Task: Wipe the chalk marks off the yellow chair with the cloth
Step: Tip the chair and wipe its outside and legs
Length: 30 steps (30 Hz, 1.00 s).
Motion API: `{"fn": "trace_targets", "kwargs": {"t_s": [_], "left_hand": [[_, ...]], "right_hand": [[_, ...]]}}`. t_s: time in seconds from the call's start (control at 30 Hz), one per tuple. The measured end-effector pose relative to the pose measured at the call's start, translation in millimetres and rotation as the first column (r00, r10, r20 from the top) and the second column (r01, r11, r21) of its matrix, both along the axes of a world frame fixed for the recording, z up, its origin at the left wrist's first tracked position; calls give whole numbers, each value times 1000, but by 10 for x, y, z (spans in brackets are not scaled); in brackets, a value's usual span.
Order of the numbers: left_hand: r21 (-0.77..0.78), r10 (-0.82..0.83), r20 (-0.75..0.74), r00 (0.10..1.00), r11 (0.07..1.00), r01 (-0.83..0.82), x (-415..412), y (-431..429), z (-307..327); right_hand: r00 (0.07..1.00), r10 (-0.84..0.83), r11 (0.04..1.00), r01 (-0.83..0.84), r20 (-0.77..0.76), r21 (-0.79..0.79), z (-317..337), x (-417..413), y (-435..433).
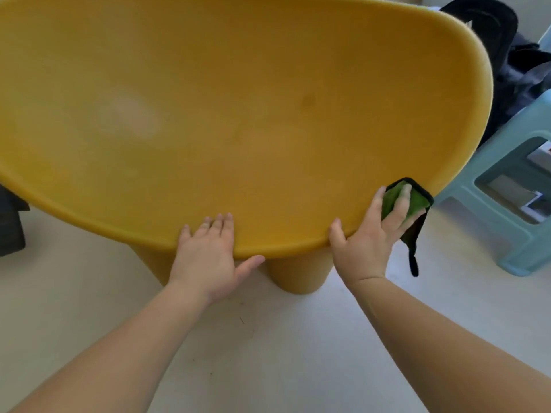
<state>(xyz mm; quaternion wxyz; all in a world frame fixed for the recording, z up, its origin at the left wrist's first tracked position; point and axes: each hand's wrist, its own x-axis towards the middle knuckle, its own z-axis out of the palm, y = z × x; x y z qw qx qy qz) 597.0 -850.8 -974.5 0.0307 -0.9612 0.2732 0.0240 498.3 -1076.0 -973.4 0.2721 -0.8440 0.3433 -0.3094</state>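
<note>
Yellow chair: 1, fills upper view, stands on pale floor. Pale smear: 1, seat left. Green cloth: 1, on right front rim, black-edged corner hanging off. Hands: 2. Right hand flat, fingers straight, pressing cloth to rim. Left hand spread on front rim, thumb underneath. Teal stool: 1, right of chair.

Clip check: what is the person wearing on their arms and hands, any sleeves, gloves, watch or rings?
Nothing visible: left hand and right hand are ungloved, no sleeves come into view on either arm, and no watch, bands or rings show.
</note>
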Motion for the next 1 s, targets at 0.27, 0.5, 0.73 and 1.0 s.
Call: {"fn": "trace_targets", "kwargs": {"t_s": [0.27, 0.5, 0.73, 1.0], "left_hand": [[-13, 146, 12, 989, 989, -146, 34, -677, -41], [29, 85, 139, 987, 995, -90, 303, -705, 65], [-33, 160, 132, 978, 987, -157, 685, -868, 45], [-67, 234, 156, 960, 972, -226, 1329, -864, 31]], "right_hand": [[991, 104, 994, -106, -81, -16, 97, 521, -749], [992, 118, 988, -113, 43, -107, -378, 738, -318], [987, 160, 981, -156, 22, -118, -402, 1279, -488], [974, 215, 972, -220, -66, -80, -346, 1984, -462]]}}
